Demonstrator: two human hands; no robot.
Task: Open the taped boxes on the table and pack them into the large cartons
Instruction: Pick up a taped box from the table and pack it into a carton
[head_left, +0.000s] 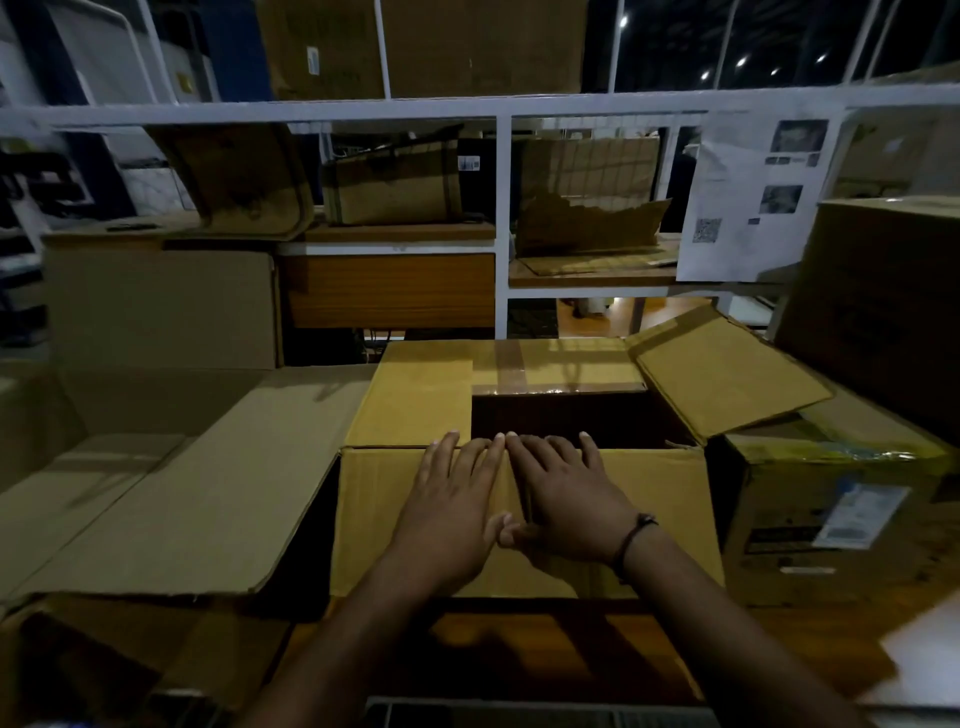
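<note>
The left hand (452, 499) and right hand (566, 499) press flat, fingers straight, side by side on the near flap (665, 499) of the half-open yellow-brown cardboard carton (415, 395) on the table (519, 644), its dark mouth at 12 o'clock just past the fingertips (500, 439).

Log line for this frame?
left hand: flat on near flap | right hand: flat beside it | box: partly open, right flap up
</note>
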